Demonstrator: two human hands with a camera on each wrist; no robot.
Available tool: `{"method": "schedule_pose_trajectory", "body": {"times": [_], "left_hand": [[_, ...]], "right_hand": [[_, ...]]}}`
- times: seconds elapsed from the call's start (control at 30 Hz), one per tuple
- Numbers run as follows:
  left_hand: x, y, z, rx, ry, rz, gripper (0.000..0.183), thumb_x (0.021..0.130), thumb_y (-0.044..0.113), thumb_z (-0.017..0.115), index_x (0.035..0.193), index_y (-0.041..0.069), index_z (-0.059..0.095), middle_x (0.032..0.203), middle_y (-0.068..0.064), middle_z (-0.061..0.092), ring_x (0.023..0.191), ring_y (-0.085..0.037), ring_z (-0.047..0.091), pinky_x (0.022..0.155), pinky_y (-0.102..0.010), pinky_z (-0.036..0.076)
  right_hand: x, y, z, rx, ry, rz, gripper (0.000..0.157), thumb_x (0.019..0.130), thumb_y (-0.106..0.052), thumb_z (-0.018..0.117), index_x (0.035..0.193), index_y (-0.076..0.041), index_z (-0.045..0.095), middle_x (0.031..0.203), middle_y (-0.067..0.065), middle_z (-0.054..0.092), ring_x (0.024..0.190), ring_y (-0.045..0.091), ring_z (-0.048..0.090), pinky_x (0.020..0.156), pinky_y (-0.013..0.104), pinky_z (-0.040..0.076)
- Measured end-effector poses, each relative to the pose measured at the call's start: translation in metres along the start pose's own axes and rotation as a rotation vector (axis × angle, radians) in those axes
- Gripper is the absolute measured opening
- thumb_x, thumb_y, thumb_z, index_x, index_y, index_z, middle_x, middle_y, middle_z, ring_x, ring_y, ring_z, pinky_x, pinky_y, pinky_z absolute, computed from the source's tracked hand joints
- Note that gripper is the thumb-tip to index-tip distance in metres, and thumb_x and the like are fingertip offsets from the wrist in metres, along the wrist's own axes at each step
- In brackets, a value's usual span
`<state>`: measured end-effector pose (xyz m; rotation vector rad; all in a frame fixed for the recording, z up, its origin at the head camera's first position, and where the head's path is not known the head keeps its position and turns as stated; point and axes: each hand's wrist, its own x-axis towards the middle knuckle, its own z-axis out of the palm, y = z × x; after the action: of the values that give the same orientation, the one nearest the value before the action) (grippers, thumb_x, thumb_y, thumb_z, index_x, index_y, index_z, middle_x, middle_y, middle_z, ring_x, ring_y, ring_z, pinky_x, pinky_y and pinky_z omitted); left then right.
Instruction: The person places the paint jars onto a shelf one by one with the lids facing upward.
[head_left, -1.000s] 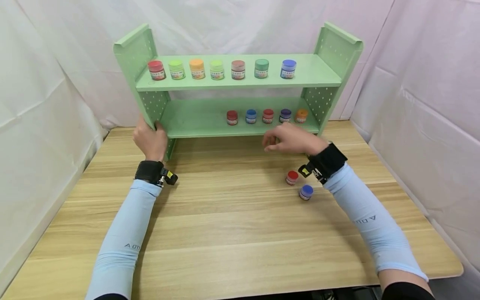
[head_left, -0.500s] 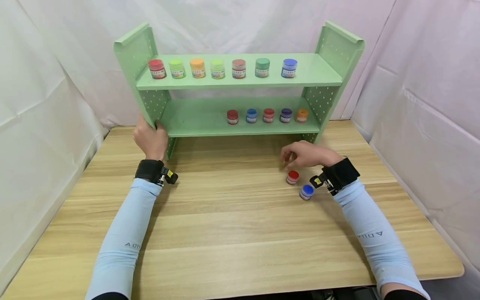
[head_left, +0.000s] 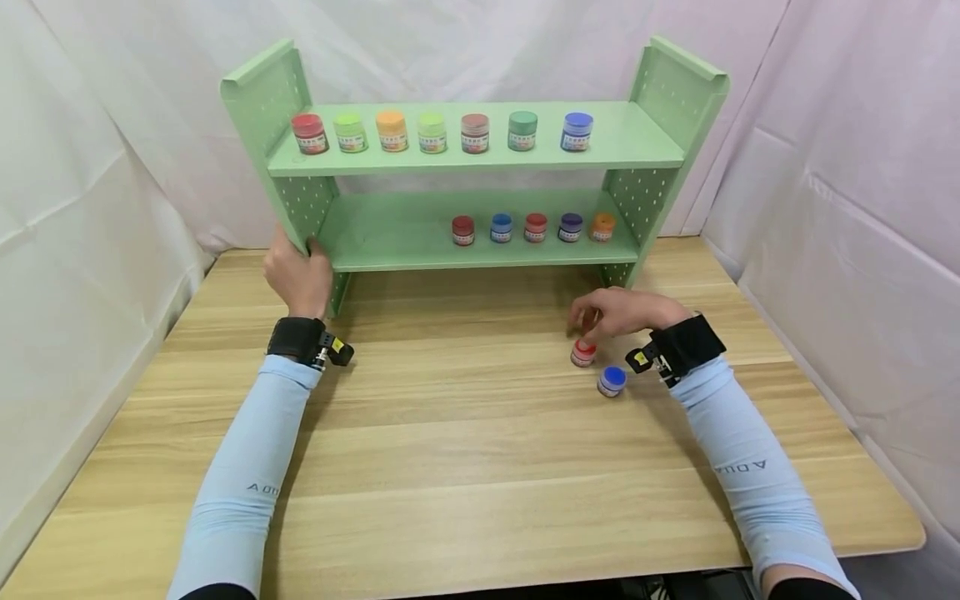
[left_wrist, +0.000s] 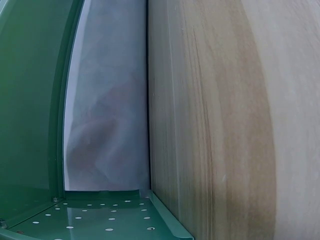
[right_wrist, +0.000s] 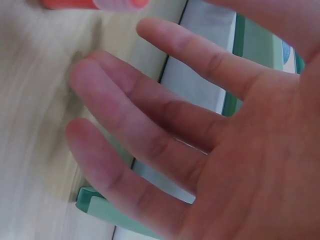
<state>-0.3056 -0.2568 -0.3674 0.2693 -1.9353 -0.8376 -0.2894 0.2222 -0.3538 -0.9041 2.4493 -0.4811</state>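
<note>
My left hand (head_left: pixel 298 279) grips the front edge of the left side panel of a green two-tier shelf (head_left: pixel 450 268). That hand is outside the left wrist view, which shows the shelf's green underside (left_wrist: pixel 30 100) and perforated panel (left_wrist: pixel 100 220). My right hand (head_left: pixel 618 312) is over a small paint jar with a red lid (head_left: pixel 582 354), fingertips right at the lid. In the right wrist view its fingers (right_wrist: pixel 135 120) are spread and loosely bent, with the red jar (right_wrist: pixel 95 4) partly cut off at the top. A blue-lidded paint jar (head_left: pixel 612 382) stands just nearer the person.
Several paint jars in mixed colours line the upper shelf, from a red one (head_left: pixel 311 135) to a blue one (head_left: pixel 577 132). More stand on the right half of the lower shelf, ending with an orange jar (head_left: pixel 602 227). White cloth (head_left: pixel 847 250) hangs around the wooden table (head_left: pixel 450 467).
My right hand has come away from the lower shelf, moving right and towards the person, down to the red-lidded paint jar. The left hand keeps its grip on the shelf.
</note>
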Motion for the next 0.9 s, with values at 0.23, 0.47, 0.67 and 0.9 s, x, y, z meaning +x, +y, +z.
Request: {"method": "schedule_pose_trajectory", "body": {"times": [0.23,0.47,0.67,0.9], "left_hand": [[0.0005,0.0019,-0.0007,0.003,0.012,0.009,0.025,0.085,0.005,0.053,0.107,0.004,0.066,0.102,-0.015,0.072,0.096,-0.031,0.068,0.081,-0.047,0.05],[0.0,0.0012,-0.0001,-0.014,0.007,0.002,0.029,0.085,0.004,0.053,0.111,0.007,0.066,0.106,-0.012,0.073,0.099,-0.027,0.069,0.084,-0.044,0.051],[-0.0007,0.0012,0.0,-0.007,0.0,0.011,0.028,0.086,0.005,0.053,0.11,0.007,0.066,0.106,-0.012,0.072,0.099,-0.028,0.069,0.083,-0.044,0.051],[-0.0014,0.0024,-0.0015,-0.007,-0.001,0.007,0.029,0.086,0.005,0.053,0.111,0.006,0.066,0.108,-0.013,0.072,0.101,-0.028,0.068,0.086,-0.044,0.051]], "right_hand": [[0.0002,-0.0007,-0.001,0.045,-0.067,-0.001,0.035,0.079,-0.025,0.077,0.109,-0.013,0.066,0.099,0.004,0.069,0.092,0.018,0.062,0.076,0.031,0.047],[0.0005,-0.0021,0.0031,0.124,-0.141,0.013,0.037,0.079,-0.025,0.078,0.11,-0.011,0.064,0.101,0.007,0.066,0.094,0.021,0.059,0.076,0.031,0.046],[0.0006,-0.003,0.0042,0.144,-0.161,0.015,0.033,0.08,-0.022,0.077,0.109,-0.011,0.065,0.1,0.007,0.067,0.091,0.02,0.059,0.073,0.029,0.047],[0.0016,-0.0013,0.0041,0.148,-0.179,0.008,0.03,0.08,-0.021,0.077,0.106,-0.012,0.065,0.101,0.007,0.067,0.092,0.02,0.058,0.073,0.028,0.047]]}}
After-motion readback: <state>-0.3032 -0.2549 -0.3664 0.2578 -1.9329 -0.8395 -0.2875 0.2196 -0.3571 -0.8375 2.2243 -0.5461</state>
